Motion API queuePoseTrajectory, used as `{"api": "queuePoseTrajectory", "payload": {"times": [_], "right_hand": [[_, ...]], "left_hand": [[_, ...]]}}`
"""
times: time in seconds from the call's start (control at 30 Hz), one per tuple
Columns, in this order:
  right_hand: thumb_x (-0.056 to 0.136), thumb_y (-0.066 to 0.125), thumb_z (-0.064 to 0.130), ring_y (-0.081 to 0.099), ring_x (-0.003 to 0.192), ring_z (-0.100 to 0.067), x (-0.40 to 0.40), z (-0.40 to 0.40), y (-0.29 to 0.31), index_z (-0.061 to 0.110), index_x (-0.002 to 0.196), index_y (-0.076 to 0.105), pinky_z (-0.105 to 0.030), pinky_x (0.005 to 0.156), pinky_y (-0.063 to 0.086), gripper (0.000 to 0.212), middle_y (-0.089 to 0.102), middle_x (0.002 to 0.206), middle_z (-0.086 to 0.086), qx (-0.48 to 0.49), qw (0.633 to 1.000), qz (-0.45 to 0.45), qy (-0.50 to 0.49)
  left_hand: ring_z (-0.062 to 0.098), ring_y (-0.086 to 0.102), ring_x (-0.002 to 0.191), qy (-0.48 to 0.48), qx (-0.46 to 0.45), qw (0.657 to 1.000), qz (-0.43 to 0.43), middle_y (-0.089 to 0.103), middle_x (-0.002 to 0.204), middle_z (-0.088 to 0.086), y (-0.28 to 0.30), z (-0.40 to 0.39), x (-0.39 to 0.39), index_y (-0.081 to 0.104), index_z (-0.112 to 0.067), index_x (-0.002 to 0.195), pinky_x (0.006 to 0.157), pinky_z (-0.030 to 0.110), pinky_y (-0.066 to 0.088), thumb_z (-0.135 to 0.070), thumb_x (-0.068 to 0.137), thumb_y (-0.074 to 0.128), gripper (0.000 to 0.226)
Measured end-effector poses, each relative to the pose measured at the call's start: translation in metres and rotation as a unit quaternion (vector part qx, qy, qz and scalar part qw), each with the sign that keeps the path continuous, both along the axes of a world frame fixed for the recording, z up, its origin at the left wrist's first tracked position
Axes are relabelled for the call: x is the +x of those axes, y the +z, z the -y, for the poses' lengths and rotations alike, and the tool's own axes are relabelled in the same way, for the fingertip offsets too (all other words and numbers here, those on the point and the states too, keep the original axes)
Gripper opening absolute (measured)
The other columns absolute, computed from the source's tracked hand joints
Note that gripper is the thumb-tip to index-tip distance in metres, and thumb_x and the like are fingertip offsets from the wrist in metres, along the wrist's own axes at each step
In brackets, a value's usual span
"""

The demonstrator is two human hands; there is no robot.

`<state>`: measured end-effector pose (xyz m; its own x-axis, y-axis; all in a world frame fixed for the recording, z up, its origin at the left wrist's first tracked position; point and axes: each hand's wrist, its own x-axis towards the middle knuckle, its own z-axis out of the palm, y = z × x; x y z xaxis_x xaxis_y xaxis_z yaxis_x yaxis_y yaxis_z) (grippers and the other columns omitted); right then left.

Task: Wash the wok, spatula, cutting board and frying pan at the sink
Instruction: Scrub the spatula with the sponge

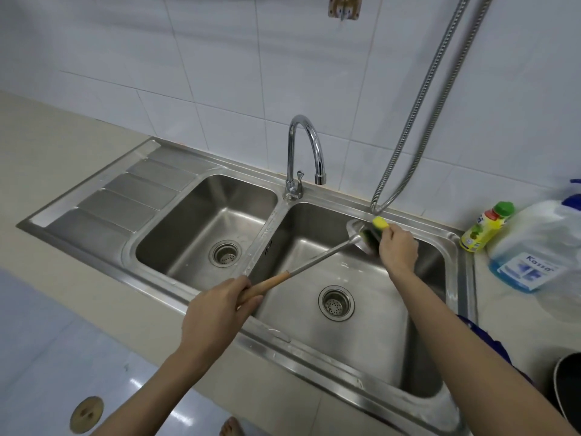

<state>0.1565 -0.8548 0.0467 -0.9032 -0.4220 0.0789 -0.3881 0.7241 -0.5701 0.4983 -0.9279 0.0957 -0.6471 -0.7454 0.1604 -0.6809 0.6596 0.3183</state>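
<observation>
- Left hand (217,305) wrapped around wooden handle of long steel spatula (317,261), holding it slanted across right basin of stainless double sink (333,382).
- Right hand (396,247) pinching yellow-and-green sponge (376,229), pressed against spatula blade near back rim of right basin.
- Step in hand, judged: scrubbing the blade; spatula not yet rinsed.
- Chrome gooseneck tap (306,152) showing no visible stream.
- Dark round pan (567,388) at lower right edge, mostly cut off; wok or frying pan, cannot tell. Cutting board not in view.
- Yellow dish-soap bottle with green cap (485,228) and clear jug of blue liquid (531,247) on counter right of sink, just beside each other.
- Risk: soapy wooden handle slipping in left hand, blade dropping into basin.
- Risk: blade edge close to right fingers; hard scrub stroke could nick them.
- Risk: right elbow swinging back near dark pan, could knock it.
</observation>
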Motion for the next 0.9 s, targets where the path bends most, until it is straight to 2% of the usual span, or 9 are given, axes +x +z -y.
{"api": "queuePoseTrajectory", "payload": {"times": [0.07,0.17,0.27,0.37,0.47,0.57,0.67,0.77,0.9], "right_hand": [[0.098,0.038,0.024,0.052,0.104,-0.042,-0.004,-0.002,0.000,0.010,0.110,0.064,-0.043,0.087,0.042,0.032,0.061,0.108,-0.021,-0.017,1.000,0.008,0.003],[0.096,0.041,0.033,0.059,0.097,-0.037,0.005,0.001,0.002,0.017,0.108,0.068,-0.042,0.084,0.047,0.033,0.067,0.103,-0.014,-0.017,0.994,0.016,0.109],[0.092,0.033,0.042,0.059,0.099,-0.030,0.024,0.006,-0.002,0.024,0.114,0.067,-0.038,0.087,0.046,0.045,0.068,0.110,-0.004,0.009,0.975,-0.030,0.221],[0.095,0.036,0.036,0.052,0.098,-0.022,0.047,0.012,0.002,0.024,0.110,0.068,-0.035,0.083,0.040,0.038,0.063,0.111,0.005,0.041,0.940,-0.098,0.325],[0.097,0.040,0.027,0.051,0.096,-0.027,0.047,0.021,0.006,0.016,0.107,0.068,-0.037,0.081,0.039,0.031,0.064,0.109,-0.005,0.065,0.951,-0.116,0.279],[0.097,0.043,0.024,0.051,0.099,-0.030,0.035,0.022,0.008,0.014,0.108,0.067,-0.040,0.083,0.041,0.029,0.064,0.107,-0.009,0.034,0.971,-0.113,0.206],[0.094,0.040,0.028,0.052,0.098,-0.029,0.032,0.012,0.008,0.016,0.106,0.069,-0.040,0.081,0.042,0.034,0.063,0.108,-0.007,-0.008,0.968,-0.172,0.182],[0.090,0.039,0.028,0.053,0.100,-0.028,0.035,-0.004,0.002,0.019,0.111,0.065,-0.039,0.077,0.044,0.035,0.060,0.118,-0.006,-0.004,0.941,-0.273,0.202],[0.091,0.041,0.027,0.051,0.105,-0.027,0.042,-0.014,-0.010,0.020,0.119,0.062,-0.038,0.080,0.042,0.036,0.057,0.125,-0.006,-0.006,0.931,-0.295,0.217]], "left_hand": [[0.008,0.051,0.059,0.011,0.019,1.000,0.013,0.054,0.067,-0.012,-0.001,0.003,0.001,0.050,-0.032,0.079,0.048,0.024,0.036,-0.052,0.088,0.059,0.023],[0.008,0.051,0.059,0.016,0.026,0.999,0.023,0.054,0.067,-0.012,-0.002,0.005,0.000,0.051,-0.032,0.079,0.048,0.023,0.034,-0.052,0.088,0.057,0.024],[0.010,0.050,0.058,0.009,0.006,0.999,0.050,0.052,0.066,-0.011,0.001,0.007,-0.008,0.052,-0.029,0.078,0.048,0.026,0.034,-0.054,0.087,0.057,0.027],[0.013,0.051,0.051,-0.034,-0.040,0.995,0.082,0.054,0.062,-0.010,0.006,0.006,-0.021,0.056,-0.027,0.072,0.043,0.024,0.026,-0.052,0.082,0.064,0.029],[0.013,0.055,0.055,-0.044,-0.048,0.993,0.098,0.058,0.067,-0.009,0.012,0.002,-0.027,0.058,-0.026,0.076,0.043,0.020,0.019,-0.053,0.084,0.062,0.028],[0.008,0.053,0.063,-0.016,-0.003,0.994,0.111,0.057,0.074,-0.010,0.015,0.001,-0.025,0.057,-0.029,0.089,0.046,0.018,0.029,-0.059,0.090,0.047,0.032],[0.008,0.053,0.059,-0.001,0.079,0.991,0.108,0.057,0.066,-0.006,0.014,0.006,-0.022,0.059,-0.026,0.082,0.048,0.023,0.035,-0.058,0.091,0.047,0.035],[0.016,0.054,0.050,-0.001,0.240,0.969,0.058,0.061,0.061,0.002,0.009,0.013,-0.019,0.065,-0.011,0.079,0.046,0.022,0.037,-0.053,0.092,0.049,0.047],[0.011,0.038,0.039,0.021,0.475,0.879,-0.024,0.052,0.055,0.002,0.008,0.008,-0.016,0.061,0.001,0.081,0.039,0.023,0.031,-0.042,0.097,0.049,0.048]]}}
